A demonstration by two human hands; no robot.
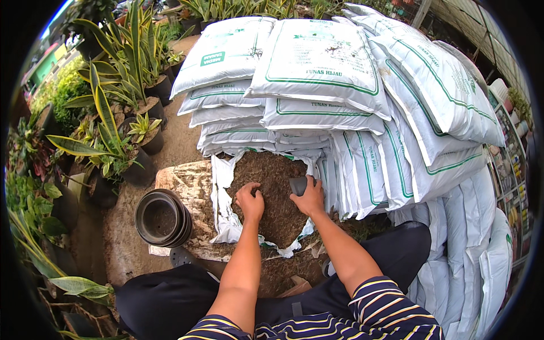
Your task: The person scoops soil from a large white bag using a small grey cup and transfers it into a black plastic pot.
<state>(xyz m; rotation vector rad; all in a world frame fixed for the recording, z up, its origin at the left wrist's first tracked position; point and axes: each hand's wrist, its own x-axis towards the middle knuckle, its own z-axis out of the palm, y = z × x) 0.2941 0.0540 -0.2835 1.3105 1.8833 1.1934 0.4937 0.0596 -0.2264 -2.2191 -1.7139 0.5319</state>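
An open white sack (223, 195) of dark brown soil (272, 175) lies between my legs, its torn top folded outward. My right hand (310, 199) is closed on a small dark grey piece with a curved edge (297, 185), perhaps a scoop or part of a pot, held against the soil at the sack's right side. On the left side of the soil, my left hand (250, 202) is curled with its fingertips turned inward; what it may hold is hidden. Left of the sack stands a stack of round black plastic pots (184, 222), nested together.
Full white sacks with green print (317, 59) are piled beyond and to the right (442, 85) of the open one. Potted snake plants (107, 122) line the left side. A dirty flattened sheet (190, 184) covers the ground beneath the pots.
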